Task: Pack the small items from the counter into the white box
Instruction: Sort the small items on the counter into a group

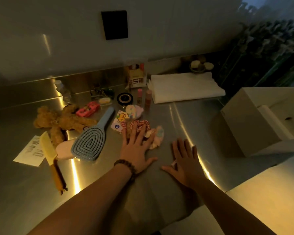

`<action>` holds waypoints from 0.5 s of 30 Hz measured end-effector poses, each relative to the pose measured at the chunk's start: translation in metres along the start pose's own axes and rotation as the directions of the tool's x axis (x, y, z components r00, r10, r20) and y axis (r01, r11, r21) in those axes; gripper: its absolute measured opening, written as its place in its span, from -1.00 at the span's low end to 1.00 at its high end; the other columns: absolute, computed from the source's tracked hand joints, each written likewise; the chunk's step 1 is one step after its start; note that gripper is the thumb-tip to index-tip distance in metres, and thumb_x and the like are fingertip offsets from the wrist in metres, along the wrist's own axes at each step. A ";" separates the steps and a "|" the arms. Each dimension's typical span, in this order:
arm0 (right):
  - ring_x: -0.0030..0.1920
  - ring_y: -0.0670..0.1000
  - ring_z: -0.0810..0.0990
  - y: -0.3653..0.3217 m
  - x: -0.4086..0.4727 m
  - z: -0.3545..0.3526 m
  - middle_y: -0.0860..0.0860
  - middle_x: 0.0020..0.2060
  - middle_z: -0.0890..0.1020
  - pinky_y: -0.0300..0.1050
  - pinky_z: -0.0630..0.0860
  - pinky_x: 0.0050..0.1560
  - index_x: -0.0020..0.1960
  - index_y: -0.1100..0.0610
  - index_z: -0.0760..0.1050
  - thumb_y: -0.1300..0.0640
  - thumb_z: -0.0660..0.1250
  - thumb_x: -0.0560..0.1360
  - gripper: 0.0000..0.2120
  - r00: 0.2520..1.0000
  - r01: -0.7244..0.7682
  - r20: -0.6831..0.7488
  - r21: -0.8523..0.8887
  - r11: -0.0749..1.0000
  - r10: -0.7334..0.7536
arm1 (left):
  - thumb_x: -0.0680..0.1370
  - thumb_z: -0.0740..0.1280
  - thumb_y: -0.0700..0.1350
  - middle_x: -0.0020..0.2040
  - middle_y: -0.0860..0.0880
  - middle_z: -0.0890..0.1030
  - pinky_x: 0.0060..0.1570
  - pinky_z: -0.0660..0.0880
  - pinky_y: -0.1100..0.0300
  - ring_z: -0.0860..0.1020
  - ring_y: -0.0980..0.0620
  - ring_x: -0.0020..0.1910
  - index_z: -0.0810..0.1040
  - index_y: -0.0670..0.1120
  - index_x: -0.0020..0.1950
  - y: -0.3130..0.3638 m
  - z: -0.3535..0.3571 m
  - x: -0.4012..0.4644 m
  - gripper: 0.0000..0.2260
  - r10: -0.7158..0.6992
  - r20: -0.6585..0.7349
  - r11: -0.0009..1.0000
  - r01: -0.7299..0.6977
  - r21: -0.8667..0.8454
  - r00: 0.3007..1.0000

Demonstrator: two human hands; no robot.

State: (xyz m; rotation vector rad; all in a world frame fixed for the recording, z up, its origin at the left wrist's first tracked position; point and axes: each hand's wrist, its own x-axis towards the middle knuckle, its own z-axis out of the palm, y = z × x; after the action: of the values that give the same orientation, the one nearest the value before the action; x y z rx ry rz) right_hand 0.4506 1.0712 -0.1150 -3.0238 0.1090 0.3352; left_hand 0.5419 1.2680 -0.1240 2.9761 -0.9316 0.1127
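Observation:
My left hand lies flat with fingers spread, its fingertips resting on a red checked scrunchie and pale hair ties. My right hand lies flat on the steel counter, fingers apart; a small pink thing peeks out under its thumb side. The open white box stands at the right. Left of my hands lie a blue hairbrush, a brown teddy bear, a yellow comb, a pink toy car and small sticker packets.
Farther back stand a small carton, two pink tubes, a round black compact and keys. A folded white cloth lies at the back right. A paper slip lies at the left. A white surface borders the counter at lower right.

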 end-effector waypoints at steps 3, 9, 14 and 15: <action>0.52 0.16 -0.25 -0.016 0.017 0.005 0.13 0.54 -0.19 0.20 -0.22 0.49 0.53 0.08 -0.30 -0.52 -0.12 0.37 -0.02 1.000 0.007 -0.013 0.029 1.000 -0.007 | 0.39 -0.08 0.48 0.55 -0.09 -0.10 0.38 -0.20 -0.31 -0.29 -0.17 0.48 0.01 0.19 0.49 -0.012 0.002 -0.005 -0.27 -0.064 0.014 0.998 0.064 -0.028 0.998; 0.53 0.14 -0.16 -0.068 0.074 0.006 0.12 0.55 -0.11 0.17 -0.21 0.49 0.49 0.01 -0.38 -0.57 -0.21 0.33 -0.04 0.986 0.148 -0.089 0.081 0.986 -0.141 | 0.43 -0.13 0.44 0.55 -0.09 -0.11 0.39 -0.14 -0.30 -0.30 -0.14 0.48 0.08 0.17 0.49 -0.053 0.002 -0.020 -0.31 -0.143 0.023 0.989 0.143 -0.034 0.990; 0.53 0.10 -0.24 -0.106 0.113 0.006 0.08 0.54 -0.20 0.11 -0.28 0.48 0.47 -0.02 -0.44 -0.51 -0.12 0.40 -0.09 0.957 0.284 -0.094 0.097 0.954 -0.275 | 0.49 -0.06 0.34 0.55 -0.13 -0.09 0.44 -0.15 -0.18 -0.27 -0.18 0.49 0.12 0.12 0.49 -0.089 -0.004 -0.029 -0.38 -0.218 0.017 0.975 0.219 -0.049 0.976; 0.53 0.09 -0.25 -0.112 0.118 0.005 0.07 0.54 -0.20 0.11 -0.28 0.48 0.48 -0.02 -0.43 -0.51 -0.11 0.40 -0.09 0.953 0.295 -0.104 0.108 0.949 -0.284 | 0.50 -0.02 0.30 0.54 -0.14 -0.06 0.45 -0.14 -0.17 -0.26 -0.19 0.49 0.16 0.09 0.49 -0.093 -0.006 -0.030 -0.40 -0.213 0.008 0.975 0.213 -0.066 0.977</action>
State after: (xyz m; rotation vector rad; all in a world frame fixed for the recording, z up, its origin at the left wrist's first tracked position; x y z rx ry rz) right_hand 0.5730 1.1758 -0.1363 -2.8750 -0.2963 0.1629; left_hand 0.5703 1.3615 -0.1205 2.9896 -0.5978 0.0740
